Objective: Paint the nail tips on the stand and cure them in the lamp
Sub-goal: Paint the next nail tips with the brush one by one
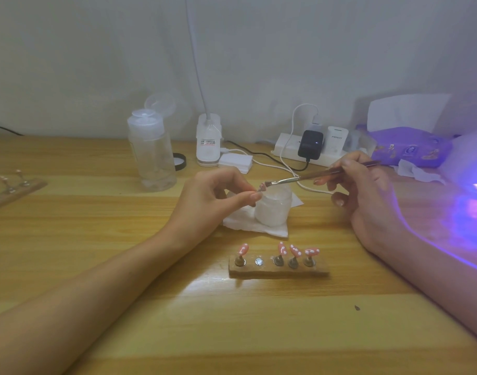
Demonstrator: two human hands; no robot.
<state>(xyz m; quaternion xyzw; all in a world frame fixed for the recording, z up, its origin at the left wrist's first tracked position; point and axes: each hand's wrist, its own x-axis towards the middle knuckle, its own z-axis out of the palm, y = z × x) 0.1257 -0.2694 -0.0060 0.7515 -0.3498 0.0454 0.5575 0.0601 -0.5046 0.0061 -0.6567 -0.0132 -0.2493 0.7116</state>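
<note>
The job looked well along: four pink nail tips (296, 251) with white dots stood on pegs in the wooden stand (279, 269) at the near middle of the table (69, 226), its second socket (259, 262) bare. Curing in the glowing UV lamp (472, 163) at the far right seemingly lay ahead. The left hand (210, 196) pinched the fifth nail tip (262, 187), glossy pink, just above a frosted jar (272, 209), and the right hand (367, 196) gripped a fine brush (313, 175) whose bristles touched it.
</note>
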